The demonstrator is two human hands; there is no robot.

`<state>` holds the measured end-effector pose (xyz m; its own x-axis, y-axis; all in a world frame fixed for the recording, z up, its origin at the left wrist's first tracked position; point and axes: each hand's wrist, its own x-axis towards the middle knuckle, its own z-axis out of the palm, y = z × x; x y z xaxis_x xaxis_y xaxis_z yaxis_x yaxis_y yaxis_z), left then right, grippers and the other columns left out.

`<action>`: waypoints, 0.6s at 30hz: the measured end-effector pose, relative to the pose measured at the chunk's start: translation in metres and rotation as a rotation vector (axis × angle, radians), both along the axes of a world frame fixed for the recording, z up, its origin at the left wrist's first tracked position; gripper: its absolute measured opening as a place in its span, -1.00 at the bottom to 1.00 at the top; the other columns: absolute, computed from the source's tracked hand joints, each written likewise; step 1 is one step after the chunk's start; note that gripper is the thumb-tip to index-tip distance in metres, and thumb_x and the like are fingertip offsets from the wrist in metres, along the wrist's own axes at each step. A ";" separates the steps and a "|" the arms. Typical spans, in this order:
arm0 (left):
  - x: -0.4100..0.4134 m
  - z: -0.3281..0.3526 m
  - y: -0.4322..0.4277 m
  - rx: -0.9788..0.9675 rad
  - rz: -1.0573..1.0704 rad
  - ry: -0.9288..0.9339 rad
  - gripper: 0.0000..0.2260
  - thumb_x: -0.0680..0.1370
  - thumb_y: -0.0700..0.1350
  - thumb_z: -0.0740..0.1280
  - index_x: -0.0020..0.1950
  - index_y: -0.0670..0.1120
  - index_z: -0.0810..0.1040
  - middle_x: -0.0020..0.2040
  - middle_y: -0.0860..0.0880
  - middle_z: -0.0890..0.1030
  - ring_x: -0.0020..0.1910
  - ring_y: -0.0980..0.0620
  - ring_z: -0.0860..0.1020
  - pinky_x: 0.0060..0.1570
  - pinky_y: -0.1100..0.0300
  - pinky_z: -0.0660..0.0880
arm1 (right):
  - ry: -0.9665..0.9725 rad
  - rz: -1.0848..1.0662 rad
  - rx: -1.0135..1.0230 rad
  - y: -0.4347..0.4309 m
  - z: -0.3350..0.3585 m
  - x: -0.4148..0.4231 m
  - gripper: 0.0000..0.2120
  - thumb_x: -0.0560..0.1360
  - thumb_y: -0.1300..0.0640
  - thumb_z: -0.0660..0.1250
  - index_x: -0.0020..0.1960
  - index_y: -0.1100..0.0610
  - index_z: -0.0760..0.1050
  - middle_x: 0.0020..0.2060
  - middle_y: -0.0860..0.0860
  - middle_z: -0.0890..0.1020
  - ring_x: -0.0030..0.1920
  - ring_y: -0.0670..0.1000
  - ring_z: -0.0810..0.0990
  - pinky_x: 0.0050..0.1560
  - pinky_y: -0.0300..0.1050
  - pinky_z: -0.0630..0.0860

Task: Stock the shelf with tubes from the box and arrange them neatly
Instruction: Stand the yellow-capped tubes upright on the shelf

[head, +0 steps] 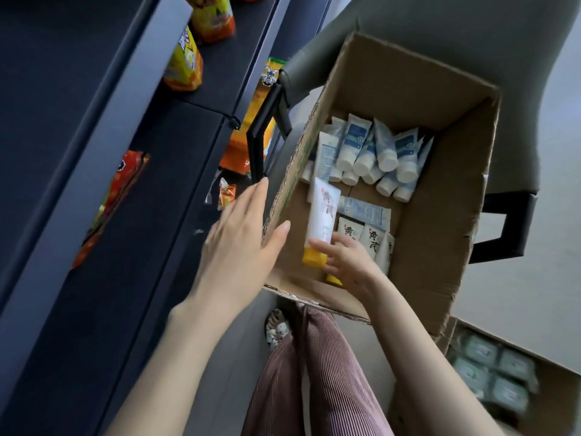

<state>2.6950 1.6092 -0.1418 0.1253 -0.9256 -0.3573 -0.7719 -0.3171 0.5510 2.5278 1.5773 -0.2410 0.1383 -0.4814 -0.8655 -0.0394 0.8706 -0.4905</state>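
An open cardboard box (pixel 440 199) rests on a grey chair and holds several tubes. White-and-blue tubes (pixel 371 152) lie piled at its far end. White tubes with dark characters (pixel 374 239) lie near the front. My right hand (pixel 345 262) is inside the box, shut on a white tube with a yellow cap (pixel 322 221), holding it near the cap. My left hand (pixel 242 243) hovers open at the box's left wall, palm down, holding nothing. The dark shelf (pixel 132 215) runs along the left.
Orange and yellow snack bags (pixel 185 64) and a red one (pixel 116 196) stand on the dark shelves. The grey chair (pixel 471 42) with black armrests carries the box. A second carton with green packs (pixel 490 372) sits at the lower right. My striped trousers and a foot are below.
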 end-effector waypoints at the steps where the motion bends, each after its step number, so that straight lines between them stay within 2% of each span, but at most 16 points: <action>1: -0.005 0.001 -0.001 -0.003 0.021 0.044 -0.41 0.59 0.11 0.17 0.56 0.06 0.00 0.54 0.09 0.13 0.49 0.12 0.10 0.40 0.09 0.14 | -0.007 0.000 -0.082 0.001 0.015 -0.003 -0.57 0.42 0.17 0.46 0.25 0.19 0.47 0.05 0.13 0.65 0.02 0.09 0.64 0.13 -0.03 0.53; 2: -0.010 0.002 -0.003 -0.007 0.044 0.092 -0.41 0.58 0.11 0.19 0.55 0.06 0.04 0.53 0.09 0.17 0.47 0.12 0.13 0.39 0.09 0.16 | -0.021 0.007 -0.163 0.001 0.031 -0.005 -0.58 0.41 0.16 0.46 0.24 0.13 0.48 0.05 0.11 0.66 0.04 0.06 0.65 0.11 -0.05 0.54; 5: -0.024 0.005 -0.010 -0.025 0.131 0.274 -0.48 0.56 0.08 0.26 0.49 0.03 0.22 0.44 0.08 0.36 0.40 0.14 0.30 0.35 0.10 0.29 | -0.073 0.020 -0.381 0.002 0.071 -0.004 -0.58 0.39 0.19 0.48 0.22 0.06 0.51 -0.01 0.01 0.69 -0.01 -0.06 0.66 -0.10 -0.24 0.56; 8: -0.035 0.010 -0.016 -0.119 0.255 0.491 -0.73 0.53 -0.02 0.35 0.23 0.03 0.47 0.13 0.12 0.60 0.12 0.25 0.54 0.07 0.27 0.51 | -0.107 0.004 -0.543 0.004 0.091 0.003 -0.62 0.39 0.33 0.45 0.13 0.03 0.53 -0.12 -0.09 0.70 -0.09 -0.16 0.64 -0.17 -0.33 0.53; 10: -0.037 0.013 -0.019 -0.162 0.344 0.615 -0.80 0.51 -0.09 0.39 0.11 0.04 0.51 -0.01 0.12 0.65 -0.03 0.24 0.61 -0.10 0.32 0.54 | -0.101 -0.003 -0.615 0.006 0.095 0.009 -0.61 0.39 0.36 0.45 0.09 -0.02 0.52 -0.14 -0.13 0.69 -0.09 -0.18 0.63 -0.14 -0.34 0.52; 13: -0.035 0.012 -0.022 -0.179 0.400 0.717 -0.81 0.47 -0.12 0.43 0.04 0.04 0.55 -0.11 0.13 0.67 -0.10 0.23 0.63 -0.18 0.40 0.51 | -0.106 -0.057 -0.649 0.012 0.095 0.014 -0.61 0.40 0.34 0.45 0.16 0.06 0.51 -0.07 -0.05 0.68 -0.04 -0.15 0.64 -0.10 -0.31 0.53; 15: -0.032 0.010 -0.021 -0.168 0.391 0.728 -0.81 0.45 -0.11 0.44 0.02 0.04 0.56 -0.13 0.15 0.67 -0.11 0.25 0.63 -0.21 0.44 0.49 | -0.108 -0.076 -0.649 0.017 0.092 0.016 -0.59 0.40 0.32 0.45 0.21 0.12 0.49 -0.02 -0.02 0.67 -0.01 -0.12 0.64 -0.08 -0.29 0.54; 18: -0.031 0.005 -0.019 -0.139 0.372 0.726 -0.79 0.45 -0.13 0.44 0.06 -0.02 0.56 -0.09 0.12 0.66 -0.10 0.25 0.63 -0.23 0.44 0.50 | -0.116 -0.076 -0.637 0.024 0.088 0.017 -0.59 0.41 0.28 0.46 0.20 0.05 0.48 0.01 -0.02 0.67 0.02 -0.10 0.64 -0.08 -0.28 0.55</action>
<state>2.6642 1.5901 -0.1368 0.2139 -0.9110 -0.3526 -0.0672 -0.3738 0.9251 2.5444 1.6009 -0.1525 0.1585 -0.9076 -0.3887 0.0949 0.4059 -0.9090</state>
